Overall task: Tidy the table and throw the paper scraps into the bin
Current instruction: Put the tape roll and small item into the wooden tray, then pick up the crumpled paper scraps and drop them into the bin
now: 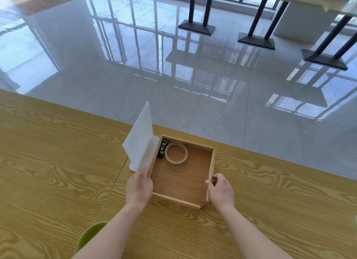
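**Paper's up, bin run looks next**

Far left, a green bin-looking thing point(90, 233) peeks out below the counter's point(58, 162) near edge. The left hand point(139, 187) pinches the white paper sheet point(140, 140) by its near end. The sheet stands against the wooden tray's point(173, 199) left wall, long axis pointing up toward the far edge. The right hand point(221, 191) grips the tray's right wall. Next, I'd guess: carry the floppy sheet down-left to that bin.

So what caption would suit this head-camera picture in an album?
Left hand holds white paper upright beside a wooden tray with tape roll inside; right hand grips the tray's edge.
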A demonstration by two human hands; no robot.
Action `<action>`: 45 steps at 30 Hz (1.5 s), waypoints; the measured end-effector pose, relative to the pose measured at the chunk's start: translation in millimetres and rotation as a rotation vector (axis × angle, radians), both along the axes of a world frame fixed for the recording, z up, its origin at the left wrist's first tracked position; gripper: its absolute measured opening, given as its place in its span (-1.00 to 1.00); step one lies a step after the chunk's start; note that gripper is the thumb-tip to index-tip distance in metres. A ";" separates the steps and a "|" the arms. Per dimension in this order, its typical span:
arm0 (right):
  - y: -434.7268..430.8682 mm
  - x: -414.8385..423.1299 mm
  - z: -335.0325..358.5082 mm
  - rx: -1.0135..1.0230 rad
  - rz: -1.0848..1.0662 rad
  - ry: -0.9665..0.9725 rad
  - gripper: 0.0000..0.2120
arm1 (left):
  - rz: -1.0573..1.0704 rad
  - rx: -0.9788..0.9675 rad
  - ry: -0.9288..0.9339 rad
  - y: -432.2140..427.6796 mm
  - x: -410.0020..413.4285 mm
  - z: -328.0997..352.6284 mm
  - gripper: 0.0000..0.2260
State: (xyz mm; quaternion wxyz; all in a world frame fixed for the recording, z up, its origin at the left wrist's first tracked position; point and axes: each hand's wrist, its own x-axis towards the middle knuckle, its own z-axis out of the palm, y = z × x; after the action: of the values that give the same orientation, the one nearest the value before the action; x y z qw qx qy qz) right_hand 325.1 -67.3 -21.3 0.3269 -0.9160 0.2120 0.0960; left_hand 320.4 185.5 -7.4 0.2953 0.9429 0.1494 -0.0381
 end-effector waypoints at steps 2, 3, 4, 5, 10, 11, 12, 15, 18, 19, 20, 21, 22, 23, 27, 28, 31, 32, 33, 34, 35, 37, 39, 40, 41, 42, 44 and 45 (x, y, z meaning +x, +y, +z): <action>-0.7 -0.2 2.1 0.026 -0.002 0.013 -0.66 | -0.018 0.013 -0.002 -1.4 -0.9 2.9 -0.85; -1.0 -0.6 3.7 0.032 -0.002 0.014 -0.62 | -0.030 0.031 -0.005 -2.8 -2.0 3.9 -0.84; -1.3 -1.0 5.9 0.034 -0.004 0.010 -0.59 | -0.044 0.056 -0.008 -4.5 -3.1 4.7 -0.77; -1.6 -1.3 8.7 0.033 -0.008 0.003 -0.58 | -0.063 0.082 -0.018 -6.5 -4.6 5.6 -0.66; -5.6 -6.6 23.1 -0.023 0.048 -0.043 -0.60 | -0.275 0.218 -0.096 -23.6 -9.9 18.0 -0.44; -6.8 -9.1 26.9 -0.045 0.082 -0.042 -0.59 | -0.314 0.256 -0.080 -28.6 -10.3 21.2 -0.41; -8.1 -12.0 30.7 -0.068 0.121 -0.038 -0.57 | -0.351 0.288 -0.058 -33.5 -10.7 24.5 -0.38; -11.3 -24.6 41.8 -0.143 0.230 -0.018 -0.49 | -0.460 0.357 0.014 -48.1 -13.2 35.4 -0.32; -14.1 -41.6 54.6 -0.211 0.280 -0.009 -0.42 | -0.541 0.404 0.054 -60.6 -18.1 46.4 -0.31; -15.1 -48.4 59.0 -0.236 0.282 -0.011 -0.41 | -0.566 0.415 0.054 -64.0 -20.3 49.9 -0.30; -16.4 -56.0 63.5 -0.259 0.279 -0.017 -0.40 | -0.592 0.425 0.047 -67.4 -22.8 52.9 -0.30; -18.1 -64.3 67.6 -0.281 0.275 -0.026 -0.39 | -0.619 0.432 0.036 -71.3 -25.9 55.5 -0.30; -20.1 -72.8 71.7 -0.303 0.267 -0.033 -0.39 | -0.647 0.437 0.026 -75.8 -29.3 57.7 -0.29; -22.4 -81.6 75.8 -0.322 0.255 -0.038 -0.39 | -0.676 0.441 0.017 -80.8 -33.5 59.5 -0.29; -36.0 -120.5 90.5 -0.346 0.153 -0.032 -0.40 | -0.800 0.430 -0.035 -107.8 -53.4 65.8 -0.30; -41.6 -131.7 93.2 -0.353 0.129 -0.031 -0.41 | -0.828 0.426 -0.050 -116.5 -59.2 67.1 -0.30; -64.1 -166.1 98.1 -0.365 0.070 -0.018 -0.42 | -0.897 0.421 -0.088 -145.4 -79.5 72.1 -0.29; -73.4 -178.0 99.7 -0.371 0.048 -0.012 -0.42 | -0.921 0.416 -0.098 -156.0 -87.2 74.0 -0.28; -83.9 -190.0 101.8 -0.379 0.024 -0.010 -0.42 | -0.945 0.414 -0.104 -167.3 -95.5 75.9 -0.28; -92.1 -198.5 102.7 -0.385 0.007 -0.004 -0.43 | -0.962 0.407 -0.109 -175.2 -101.9 77.4 -0.28; -104.7 -210.8 103.7 -0.384 -0.022 -0.002 -0.44 | -0.986 0.403 -0.116 -188.2 -111.1 79.5 -0.28; -126.1 -230.8 104.8 -0.382 -0.072 -0.002 -0.46 | -1.022 0.411 -0.128 -209.7 -126.8 82.4 -0.29; -153.4 -256.1 105.6 -0.377 -0.125 -0.007 -0.48 | -1.054 0.416 -0.140 -238.9 -146.3 84.7 -0.29; -163.7 -264.7 105.0 -0.375 -0.137 -0.011 -0.49 | -1.060 0.416 -0.139 -249.2 -153.4 85.7 -0.29; -179.8 -278.3 104.5 -0.374 -0.155 -0.016 -0.49 | -1.072 0.414 -0.147 -265.8 -164.6 86.4 -0.29; -195.2 -291.6 104.2 -0.366 -0.168 -0.021 -0.50 | -1.084 0.417 -0.157 -282.0 -175.6 86.2 -0.29; -225.6 -315.6 102.5 -0.355 -0.187 -0.035 -0.51 | -1.098 0.404 -0.169 -312.7 -198.2 85.2 -0.30; -239.9 -326.6 101.7 -0.355 -0.192 -0.044 -0.51 | -1.105 0.399 -0.165 -327.7 -209.0 84.4 -0.30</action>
State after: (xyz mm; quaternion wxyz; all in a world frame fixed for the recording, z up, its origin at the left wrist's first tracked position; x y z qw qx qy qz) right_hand -1.5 -307.2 80.4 0.1724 -0.9367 0.3047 0.0054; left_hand 111.5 -142.2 77.0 0.0592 0.9181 -0.3828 -0.0838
